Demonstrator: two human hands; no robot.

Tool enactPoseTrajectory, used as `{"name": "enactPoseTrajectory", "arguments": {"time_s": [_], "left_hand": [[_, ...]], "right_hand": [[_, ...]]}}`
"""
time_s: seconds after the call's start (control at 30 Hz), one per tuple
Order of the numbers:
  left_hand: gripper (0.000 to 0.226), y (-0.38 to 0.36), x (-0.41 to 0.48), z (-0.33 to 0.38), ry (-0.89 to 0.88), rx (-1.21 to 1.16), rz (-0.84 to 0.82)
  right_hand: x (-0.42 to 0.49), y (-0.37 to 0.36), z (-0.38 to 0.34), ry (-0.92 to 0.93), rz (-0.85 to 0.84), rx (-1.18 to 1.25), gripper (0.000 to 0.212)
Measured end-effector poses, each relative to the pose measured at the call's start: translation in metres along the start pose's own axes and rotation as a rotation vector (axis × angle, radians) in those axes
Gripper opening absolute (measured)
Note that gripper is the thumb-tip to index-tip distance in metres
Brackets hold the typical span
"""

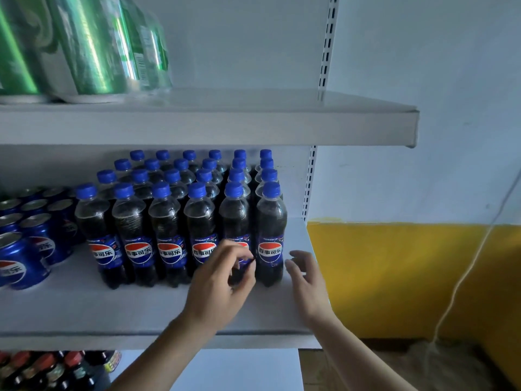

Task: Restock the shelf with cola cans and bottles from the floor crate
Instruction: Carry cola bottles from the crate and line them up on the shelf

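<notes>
Several rows of cola bottles (166, 230) with blue caps stand on the middle shelf (118, 309). Blue cola cans (36, 238) stand to their left. My left hand (220, 283) hovers in front of the fifth front-row bottle (235, 218), its fingers loosely curled close to the label; it holds nothing I can see. My right hand (306, 280) is just right of the rightmost front bottle (270, 235), fingers relaxed and slightly apart from it. The floor crate is out of view.
The upper shelf (253, 119) carries shrink-wrapped green cans (84, 46) at left. Below, a lower shelf holds mixed bottles (42, 368). The shelf upright (311, 182) bounds the right side. A yellow-and-white wall (394, 277) with a white cord (465, 277) lies to the right.
</notes>
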State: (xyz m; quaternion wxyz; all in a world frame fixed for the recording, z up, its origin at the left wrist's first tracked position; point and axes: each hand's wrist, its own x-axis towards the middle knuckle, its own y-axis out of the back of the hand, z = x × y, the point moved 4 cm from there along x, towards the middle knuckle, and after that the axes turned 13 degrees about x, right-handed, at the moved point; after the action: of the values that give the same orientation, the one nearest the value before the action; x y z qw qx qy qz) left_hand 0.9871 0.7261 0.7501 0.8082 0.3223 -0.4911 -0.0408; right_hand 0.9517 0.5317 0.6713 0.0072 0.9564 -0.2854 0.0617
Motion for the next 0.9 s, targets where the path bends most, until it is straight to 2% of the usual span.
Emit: {"name": "enactPoseTrajectory", "arguments": {"time_s": [0.07, 0.13, 0.23, 0.3, 0.43, 0.57, 0.7, 0.8, 0.9], "left_hand": [[0.017, 0.016, 0.042, 0.019, -0.114, 0.076, 0.051], [0.035, 0.018, 0.08, 0.029, -0.173, 0.196, 0.034], [0.068, -0.004, 0.117, 0.036, -0.181, 0.369, -0.135], [0.081, -0.023, 0.127, 0.036, -0.149, 0.49, -0.261], [0.082, -0.037, 0.13, 0.031, -0.117, 0.653, -0.322], [0.08, -0.036, 0.129, 0.032, -0.108, 0.614, -0.331], [0.078, -0.035, 0.129, 0.035, -0.073, 0.57, -0.337], [0.08, -0.036, 0.129, 0.034, -0.065, 0.588, -0.348], [0.086, -0.036, 0.13, 0.034, -0.053, 0.597, -0.36]], "right_hand": [[0.014, -0.003, 0.005, -0.105, 0.024, 0.177, 0.029], [0.028, -0.013, 0.006, -0.209, 0.025, 0.325, 0.033], [0.048, -0.031, -0.001, -0.252, -0.01, 0.418, 0.051], [0.056, -0.041, -0.002, -0.253, -0.094, 0.448, 0.051], [0.055, -0.049, -0.001, -0.308, -0.215, 0.555, 0.046], [0.073, -0.042, -0.006, -0.34, -0.189, 0.672, 0.031], [0.107, -0.06, -0.013, -0.39, -0.246, 0.756, 0.061], [0.12, -0.07, -0.01, -0.404, -0.265, 0.768, 0.059], [0.135, -0.069, 0.001, -0.399, -0.194, 0.708, 0.064]]}}
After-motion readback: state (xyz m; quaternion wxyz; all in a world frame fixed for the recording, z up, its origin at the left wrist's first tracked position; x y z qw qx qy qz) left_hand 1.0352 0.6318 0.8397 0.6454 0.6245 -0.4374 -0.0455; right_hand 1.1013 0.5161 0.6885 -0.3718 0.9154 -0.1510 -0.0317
